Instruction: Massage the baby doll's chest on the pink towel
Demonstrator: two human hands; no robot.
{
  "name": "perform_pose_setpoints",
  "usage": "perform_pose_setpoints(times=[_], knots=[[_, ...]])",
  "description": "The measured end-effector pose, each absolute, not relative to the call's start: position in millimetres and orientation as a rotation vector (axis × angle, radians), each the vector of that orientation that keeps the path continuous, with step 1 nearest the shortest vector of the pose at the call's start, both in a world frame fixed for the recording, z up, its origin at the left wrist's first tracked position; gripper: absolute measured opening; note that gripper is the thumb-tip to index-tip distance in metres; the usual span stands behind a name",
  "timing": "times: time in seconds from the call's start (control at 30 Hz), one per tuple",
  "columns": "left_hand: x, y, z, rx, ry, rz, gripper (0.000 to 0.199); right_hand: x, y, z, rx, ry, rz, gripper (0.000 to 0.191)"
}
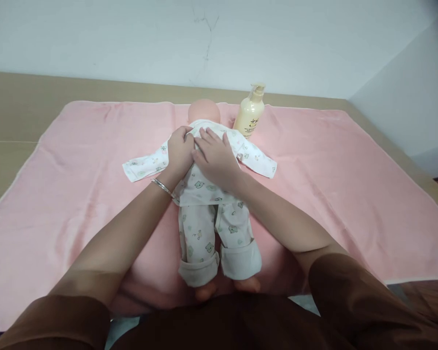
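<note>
Lying face down on a pink towel, a baby doll wears a white printed shirt and matching trousers with the cuffs rolled up, its bare feet pointing toward the person. Both hands rest on the doll's upper back, side by side and touching each other. The left hand, with a thin bangle on its wrist, has its fingers curled and bunched at the shirt's collar; whether this grip actually pinches the cloth cannot be told. The right hand lies flat, its grip spread, fingers pressed on the fabric by the neck. The shirt's sleeves stretch out to either side on the towel. A cream pump bottle stands upright just beside the doll's head, on the right. The towel covers a tan worktop against a pale wall.
</note>
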State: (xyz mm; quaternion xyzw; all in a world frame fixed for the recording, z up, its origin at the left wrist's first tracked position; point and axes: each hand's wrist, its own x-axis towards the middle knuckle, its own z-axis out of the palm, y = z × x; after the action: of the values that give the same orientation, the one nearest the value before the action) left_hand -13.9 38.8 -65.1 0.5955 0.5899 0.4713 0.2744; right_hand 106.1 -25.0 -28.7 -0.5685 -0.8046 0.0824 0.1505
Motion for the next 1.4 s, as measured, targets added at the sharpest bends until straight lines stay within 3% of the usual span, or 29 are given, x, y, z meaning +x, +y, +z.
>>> perform_pose_setpoints(times=[0.23,0.33,0.53,0.83,1.1,1.23,1.4], knots=[[-11,31,-56,1.919,1.783,1.017,0.046,142,18,-34,-1.714,-2.146,0.337,0.064],[-14,34,-54,1.916,1.847,0.871,0.053,140,12,-31,-1.804,-2.135,0.331,0.072],[-25,42,-53,1.905,1.780,0.783,0.059,118,-24,-18,-1.885,-2.250,0.140,0.069],[5,-3,-20,2.311,1.962,0.395,0.057,148,19,-25,-1.601,-2.199,0.415,0.038],[-16,26,-31,2.187,1.743,0.493,0.056,139,1,-15,-1.751,-2.247,0.325,0.047],[-28,40,-40,2.081,1.659,0.617,0.052,133,-18,0,-1.799,-2.318,0.327,0.040],[-14,18,-24,2.249,1.750,0.436,0.056,138,1,-14,-1.780,-2.229,0.350,0.053]])
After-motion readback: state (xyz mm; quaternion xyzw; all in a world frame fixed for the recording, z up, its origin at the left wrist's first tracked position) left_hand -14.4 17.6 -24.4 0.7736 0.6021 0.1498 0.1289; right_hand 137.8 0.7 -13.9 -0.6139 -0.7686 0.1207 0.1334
